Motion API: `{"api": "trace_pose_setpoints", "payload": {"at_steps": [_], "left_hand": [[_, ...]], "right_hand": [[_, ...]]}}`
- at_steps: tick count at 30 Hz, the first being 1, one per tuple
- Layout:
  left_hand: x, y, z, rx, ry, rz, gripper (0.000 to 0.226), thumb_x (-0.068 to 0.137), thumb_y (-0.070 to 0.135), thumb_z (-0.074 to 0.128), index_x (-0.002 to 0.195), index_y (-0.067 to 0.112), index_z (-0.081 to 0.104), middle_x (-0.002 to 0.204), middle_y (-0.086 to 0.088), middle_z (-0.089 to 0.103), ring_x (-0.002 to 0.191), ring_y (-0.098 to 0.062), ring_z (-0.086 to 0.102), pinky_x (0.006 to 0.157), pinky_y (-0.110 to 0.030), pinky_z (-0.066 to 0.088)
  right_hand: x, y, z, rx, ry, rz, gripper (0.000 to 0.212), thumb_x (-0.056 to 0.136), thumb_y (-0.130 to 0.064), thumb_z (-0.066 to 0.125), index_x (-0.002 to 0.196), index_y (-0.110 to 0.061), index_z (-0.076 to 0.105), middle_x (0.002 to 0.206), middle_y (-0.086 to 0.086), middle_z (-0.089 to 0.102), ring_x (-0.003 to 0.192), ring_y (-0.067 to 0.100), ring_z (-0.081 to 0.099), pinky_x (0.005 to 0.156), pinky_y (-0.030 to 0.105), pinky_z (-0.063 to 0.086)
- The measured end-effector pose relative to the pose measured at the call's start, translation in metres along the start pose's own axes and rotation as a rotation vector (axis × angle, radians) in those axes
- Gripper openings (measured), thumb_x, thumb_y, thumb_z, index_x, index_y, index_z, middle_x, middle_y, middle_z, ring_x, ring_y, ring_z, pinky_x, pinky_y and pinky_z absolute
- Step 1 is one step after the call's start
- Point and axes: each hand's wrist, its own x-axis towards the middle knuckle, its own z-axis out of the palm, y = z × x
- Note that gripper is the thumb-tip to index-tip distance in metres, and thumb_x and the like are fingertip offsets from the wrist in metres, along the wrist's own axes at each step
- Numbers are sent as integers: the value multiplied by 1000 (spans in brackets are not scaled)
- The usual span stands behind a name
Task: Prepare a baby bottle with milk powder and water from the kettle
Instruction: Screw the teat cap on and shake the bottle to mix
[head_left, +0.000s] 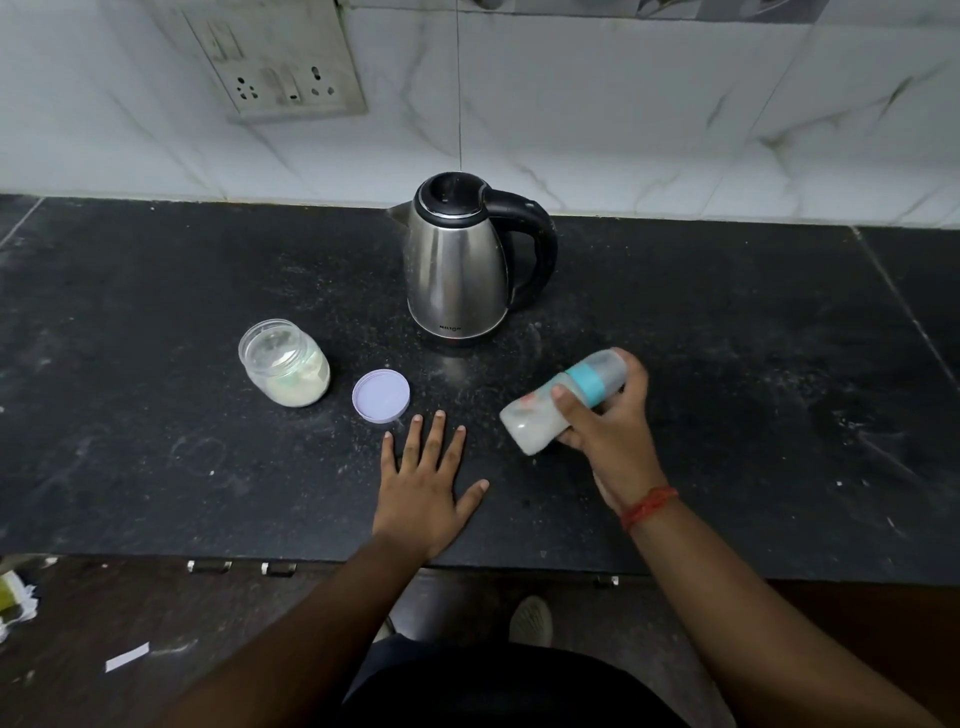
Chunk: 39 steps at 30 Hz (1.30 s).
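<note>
My right hand (608, 415) grips a baby bottle (535, 418) with a teal collar and clear cap, tilted almost sideways above the counter, base toward the left. White milky liquid fills its lower part. My left hand (423, 478) lies flat on the black counter (156, 415), fingers spread, holding nothing. A steel electric kettle (457, 265) with a black lid and handle stands upright behind the hands. To the left stands an open clear jar of milk powder (285, 364). Its lilac lid (381, 395) lies flat beside it, just beyond my left fingertips.
A white marble-tiled wall (623, 104) with a socket panel (275, 62) backs the counter. Powder dust speckles the counter around the kettle. The counter's front edge runs below my wrists; a floor with paper scraps shows at lower left.
</note>
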Motion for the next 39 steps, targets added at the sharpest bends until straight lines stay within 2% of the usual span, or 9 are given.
{"api": "trace_pose_setpoints", "payload": {"at_steps": [3, 7, 11, 14, 25, 28, 32, 35, 39], "left_hand": [[0, 2, 1, -3, 8, -14, 79, 98, 74, 14, 162, 28, 20, 172, -5, 10, 159, -30, 5, 124, -63, 7], [-1, 2, 1, -10, 14, -19, 78, 98, 74, 17, 163, 29, 18, 172, -4, 8, 159, -30, 4, 124, -62, 5], [-1, 3, 0, -10, 11, -23, 78, 98, 74, 17, 163, 29, 17, 172, -4, 7, 159, -29, 2, 124, -62, 5], [0, 2, 0, -4, 1, -21, 79, 98, 74, 15, 163, 30, 14, 172, -3, 4, 159, -29, 0, 124, -62, 3], [-1, 3, 1, -20, 19, -20, 77, 99, 73, 22, 162, 29, 23, 171, -4, 14, 159, -29, 6, 124, -63, 9], [-1, 1, 0, -17, 12, -18, 77, 98, 73, 18, 162, 30, 18, 172, -2, 9, 159, -28, 2, 124, -61, 5], [-1, 3, -1, -19, 4, -25, 78, 98, 74, 17, 163, 31, 16, 172, -2, 6, 159, -27, 0, 125, -61, 3], [-2, 1, -2, -25, 3, -21, 78, 98, 74, 17, 163, 31, 15, 172, -1, 4, 159, -27, -2, 125, -61, 1], [-1, 3, -1, -14, 12, -23, 77, 99, 73, 18, 162, 30, 18, 172, -2, 9, 159, -28, 2, 125, -61, 4]], "right_hand": [[5, -10, -2, 119, 135, -50, 57, 96, -19, 69, 138, -28, 31, 127, 4, 54, 115, 25, 65, 78, 44, 63], [3, -16, 2, -41, -77, -23, 72, 92, -20, 72, 146, -40, 30, 131, 2, 51, 113, 24, 66, 79, 50, 63], [6, -19, 1, 50, 35, -43, 65, 95, -19, 69, 145, -32, 30, 129, 3, 52, 112, 24, 66, 78, 48, 63], [4, -16, 5, -103, -129, -33, 67, 92, -17, 72, 143, -37, 34, 128, 2, 52, 112, 26, 66, 78, 49, 63], [9, -18, -1, 20, 112, -92, 62, 95, -23, 69, 142, -32, 29, 122, -1, 55, 111, 25, 67, 77, 47, 63], [5, -15, 0, -196, -94, -106, 68, 93, -22, 72, 143, -37, 30, 122, -2, 54, 109, 26, 67, 77, 47, 64], [9, -14, -4, -48, 64, -101, 63, 94, -23, 70, 139, -37, 30, 125, 2, 55, 111, 25, 66, 78, 49, 63], [4, -10, 3, -225, -129, -107, 69, 91, -22, 74, 143, -39, 32, 127, -1, 53, 110, 24, 66, 80, 50, 63], [9, -14, 2, -63, 41, -103, 66, 94, -22, 71, 144, -34, 29, 125, 1, 55, 110, 24, 67, 79, 47, 63]]}}
